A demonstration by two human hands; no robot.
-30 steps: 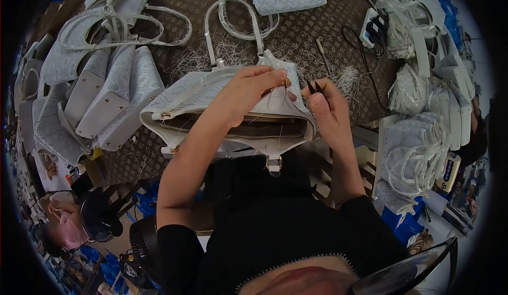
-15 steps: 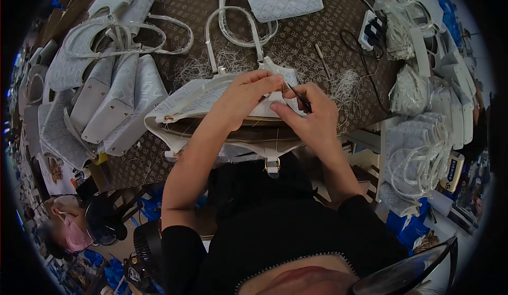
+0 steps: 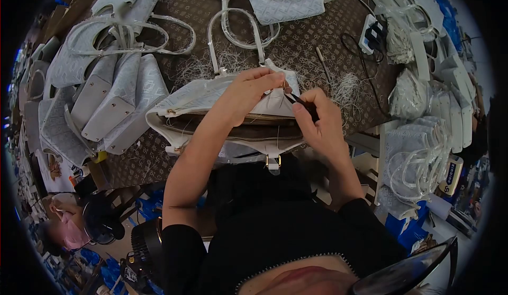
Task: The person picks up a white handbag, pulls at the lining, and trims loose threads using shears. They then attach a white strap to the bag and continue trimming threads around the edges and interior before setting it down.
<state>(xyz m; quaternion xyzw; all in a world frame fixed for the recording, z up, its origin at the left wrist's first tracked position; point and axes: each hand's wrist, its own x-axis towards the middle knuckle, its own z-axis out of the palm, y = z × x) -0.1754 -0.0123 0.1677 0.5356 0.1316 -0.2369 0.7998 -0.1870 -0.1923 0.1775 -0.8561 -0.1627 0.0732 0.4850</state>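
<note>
A white patterned handbag (image 3: 185,98) lies at the table's front edge, its zipped mouth toward me and a gold-buckled strap (image 3: 273,163) hanging at the front. My left hand (image 3: 248,91) is closed at the bag's far edge, thumb and fingers pinching its white trim where loose thread shows. My right hand (image 3: 321,120) is closed around small dark thread snips (image 3: 296,101), their tips pointing at that trim beside my left fingertips. The bag's clear-wrapped handle (image 3: 211,46) stretches away over the table. Part of the bag's opening is hidden by my left forearm.
Several finished-looking white bags (image 3: 114,107) crowd the left side, with more bags (image 3: 410,155) stacked at the right. Thread scraps (image 3: 346,86) litter the brown patterned table (image 3: 296,41). A thin stick-like tool (image 3: 321,62) and a power strip (image 3: 366,33) lie beyond. A person (image 3: 71,226) sits lower left.
My right hand has drawn back slightly to the right and down with the snips, leaving their tips more visible. My left hand keeps its pinch in nearly the same place.
</note>
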